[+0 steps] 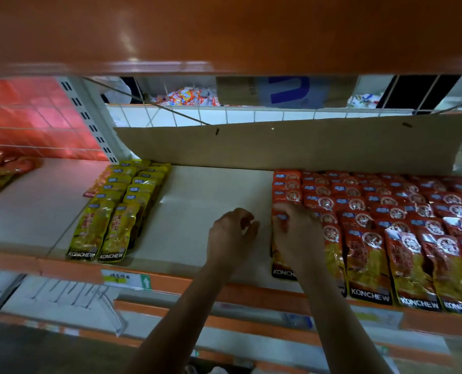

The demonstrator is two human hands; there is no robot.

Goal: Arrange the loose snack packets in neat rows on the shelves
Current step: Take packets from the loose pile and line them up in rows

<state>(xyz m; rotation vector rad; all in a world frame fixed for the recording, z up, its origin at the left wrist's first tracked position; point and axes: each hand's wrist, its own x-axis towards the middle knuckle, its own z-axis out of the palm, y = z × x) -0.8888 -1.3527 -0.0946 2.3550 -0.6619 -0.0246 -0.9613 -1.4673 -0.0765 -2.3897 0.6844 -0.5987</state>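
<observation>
Fingers (283, 211) of the right hand (298, 233) curl over the top of the front red packet (281, 265), the grip closed on it at the left end of the red packets (386, 211), which lie in overlapping rows on the shelf (197, 190). Just beside it the left hand (231, 233) hovers over bare shelf, fingers loosely curled and holding nothing. Two rows of yellow packets (121, 206) lie well apart to the left, before a cardboard sheet (278, 147).
</observation>
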